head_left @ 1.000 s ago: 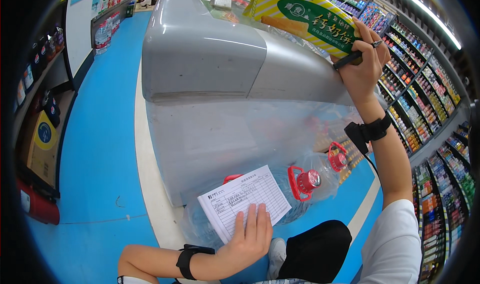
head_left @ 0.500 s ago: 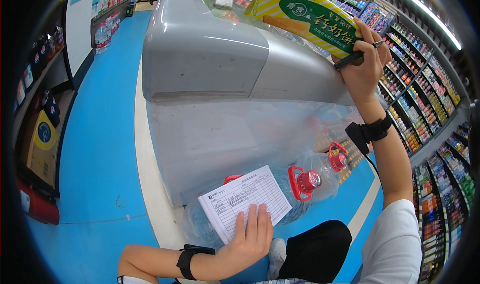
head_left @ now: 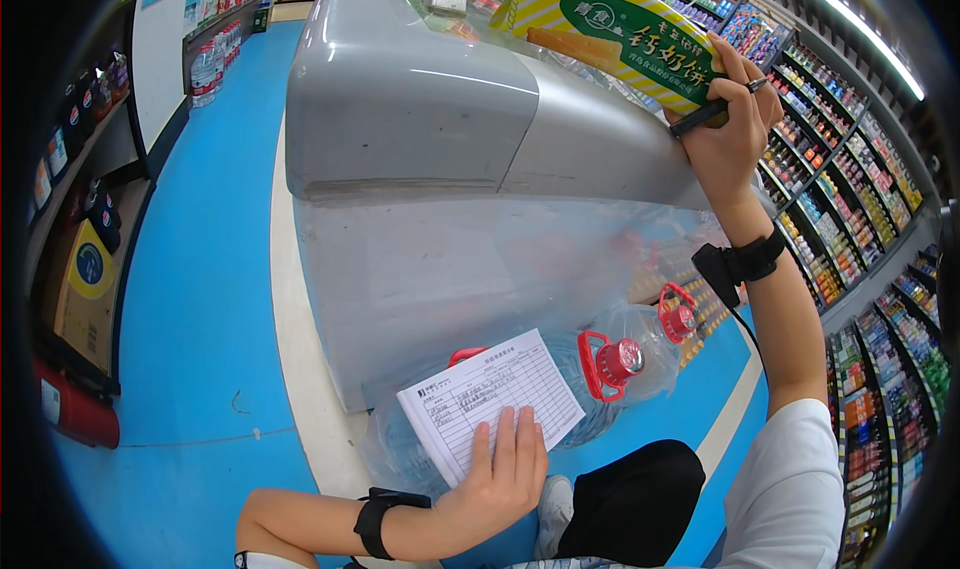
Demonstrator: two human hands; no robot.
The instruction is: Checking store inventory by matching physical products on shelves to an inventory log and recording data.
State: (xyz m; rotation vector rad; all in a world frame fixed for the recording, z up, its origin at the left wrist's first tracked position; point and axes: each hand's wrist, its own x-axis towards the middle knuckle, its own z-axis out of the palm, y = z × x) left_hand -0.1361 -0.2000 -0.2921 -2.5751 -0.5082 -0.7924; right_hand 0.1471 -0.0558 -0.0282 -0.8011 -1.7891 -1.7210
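I am holding up a yellow-and-green striped cardboard snack box in my right hand, fingers curled tight around its lower corner with a black pen pinched alongside it; the box is hanging above the far right end of the grey chest freezer, well clear of its lid. My left hand is lying flat and fully spread, gripping nothing, pressing the near edge of a white printed form sheet, which is resting on clear plastic water jugs with red caps and handles just in front of the freezer's near side. As I judge it, the box is in hand and being looked over, but the pen is nowhere near the sheet, so anything to be noted there is not yet being written. Whether the form already carries handwriting I cannot tell.
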